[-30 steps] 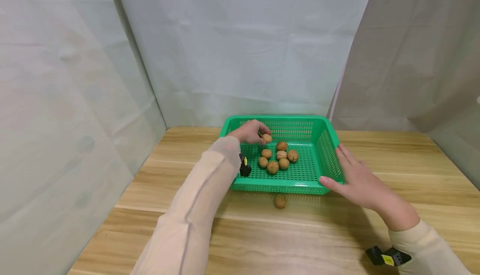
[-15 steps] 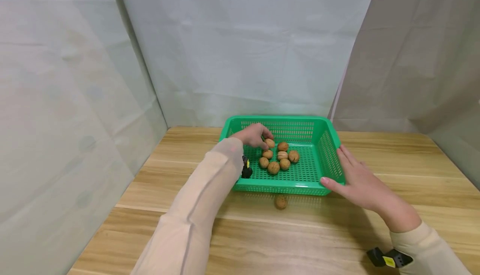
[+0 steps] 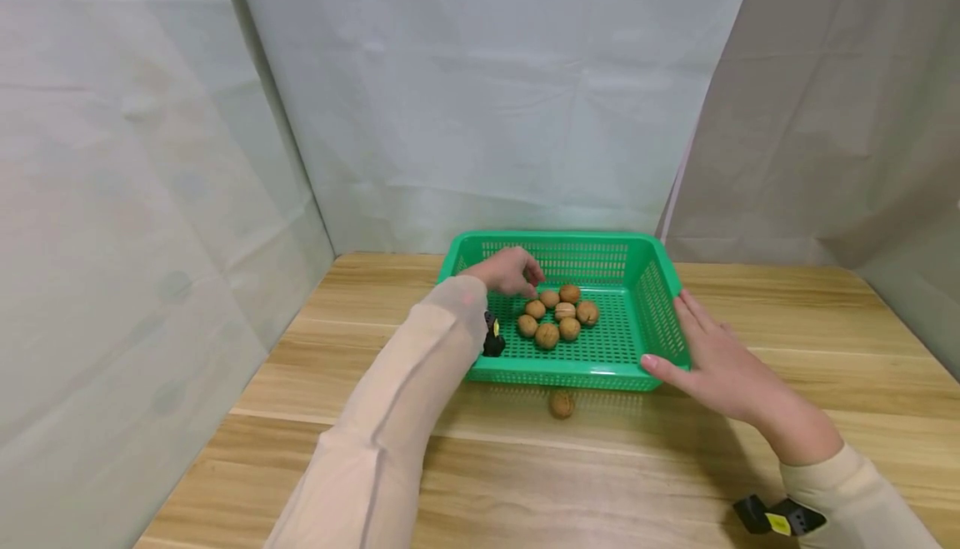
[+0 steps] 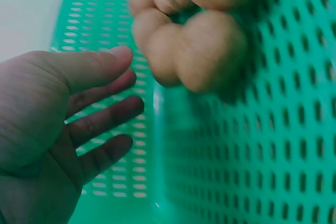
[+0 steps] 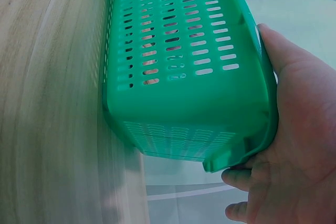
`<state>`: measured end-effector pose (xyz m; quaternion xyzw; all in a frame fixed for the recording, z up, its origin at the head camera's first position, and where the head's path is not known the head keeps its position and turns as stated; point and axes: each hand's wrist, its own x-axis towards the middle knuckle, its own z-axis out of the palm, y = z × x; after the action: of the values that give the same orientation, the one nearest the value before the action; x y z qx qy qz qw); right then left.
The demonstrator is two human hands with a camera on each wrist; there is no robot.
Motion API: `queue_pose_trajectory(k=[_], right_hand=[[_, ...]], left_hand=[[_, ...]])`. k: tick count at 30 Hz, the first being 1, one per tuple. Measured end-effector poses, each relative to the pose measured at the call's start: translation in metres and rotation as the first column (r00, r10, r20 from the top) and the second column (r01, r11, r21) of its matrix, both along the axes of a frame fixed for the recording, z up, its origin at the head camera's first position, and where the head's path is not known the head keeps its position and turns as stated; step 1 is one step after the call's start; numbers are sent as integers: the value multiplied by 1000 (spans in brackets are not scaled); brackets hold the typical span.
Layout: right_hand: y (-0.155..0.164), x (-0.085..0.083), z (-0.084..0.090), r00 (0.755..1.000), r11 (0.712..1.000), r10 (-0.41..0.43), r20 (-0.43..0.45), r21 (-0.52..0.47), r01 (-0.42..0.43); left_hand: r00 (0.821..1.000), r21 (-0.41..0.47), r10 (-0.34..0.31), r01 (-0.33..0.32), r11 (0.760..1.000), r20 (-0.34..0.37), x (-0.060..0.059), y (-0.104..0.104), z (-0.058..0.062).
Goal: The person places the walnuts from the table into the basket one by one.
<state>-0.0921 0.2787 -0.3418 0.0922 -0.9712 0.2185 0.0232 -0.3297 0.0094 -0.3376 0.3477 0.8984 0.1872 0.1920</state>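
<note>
A green plastic basket point(image 3: 626, 380) with slotted walls stands on the table, several walnuts point(image 3: 547, 335) clustered on its floor. My left hand point(image 3: 507, 271) is inside the basket at its left part, beside the walnuts. In the left wrist view, the left hand point(image 4: 68, 114) has its thumb and fingers spread apart, nothing between them, with a gap to the nearest walnuts point(image 4: 210, 51). My right hand point(image 3: 720, 370) rests against the basket's right end, fingers extended along the outside and thumb on the front corner of the rim; the right wrist view shows this right hand point(image 5: 299, 114) touching the rim.
One loose walnut point(image 3: 562, 404) lies on the wooden table point(image 3: 517, 482) just in front of the basket. Pale cloth sheets point(image 3: 480, 99) hang behind the table and at both sides. A dark strap device sits on the right wrist point(image 3: 780, 517).
My left hand lowered a walnut to the basket floor, beside the other walnuts, and let go of it. The right hand has stayed at the basket's right end.
</note>
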Motion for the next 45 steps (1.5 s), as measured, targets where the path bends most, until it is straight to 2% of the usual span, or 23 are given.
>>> queue_pose_trajectory(k=[4,8,10,13,16,18,21,24,27,30,33,35,38,41,43,45], right_hand=[[-2,0,0,1000,1000,10,-11,4,-10],[-3,-1,0,1000,1000,11,-10,7,-11],[-3,-2,0,1000,1000,11,-10,7,-11],[-4,-4,0,1000,1000,10,-4,4,-10],[-4,-6,0,1000,1000,8,-9,5,-8],[-3,-8,1,1000,1000,7,-10,7,-7],[-3,-11,0,1000,1000,8,-16,11,-8],[-4,-13,-1,1000,1000,9,-20,11,-9],[-5,-13,-2,1000,1000,11,-13,8,-11],[-5,-13,-2,1000,1000,17,-9,5,-17],[-4,-14,-2,1000,1000,17,-16,10,-16],[-3,-13,-1,1000,1000,12,-18,14,-11],[-1,-12,0,1000,1000,2,-20,17,-2],[0,-12,0,1000,1000,9,-12,11,-9],[-2,-12,-1,1000,1000,17,-8,7,-17],[-3,-13,-2,1000,1000,23,-5,6,-23]], left_hand=[[999,69,-18,20,997,-31,5,-2,11],[997,160,-70,76,984,-46,19,-1,35],[992,187,-107,117,975,-60,35,0,52],[978,223,-178,197,955,-105,63,0,73],[962,268,-231,264,927,-147,95,-4,83],[951,304,-260,301,904,-168,115,-8,84],[930,355,-295,357,864,-219,143,-16,80],[907,367,-312,403,838,-283,163,-24,71],[888,358,-301,422,833,-348,180,-33,59],[878,368,-262,416,832,-400,193,-41,45],[875,386,-237,410,827,-422,202,-45,32],[869,375,-244,418,827,-430,207,-44,23],[843,295,-285,445,845,-457,213,-39,10],[828,229,-317,457,859,-463,215,-36,-4],[835,214,-315,443,870,-451,214,-38,-11],[851,222,-289,414,883,-439,211,-41,-17]])
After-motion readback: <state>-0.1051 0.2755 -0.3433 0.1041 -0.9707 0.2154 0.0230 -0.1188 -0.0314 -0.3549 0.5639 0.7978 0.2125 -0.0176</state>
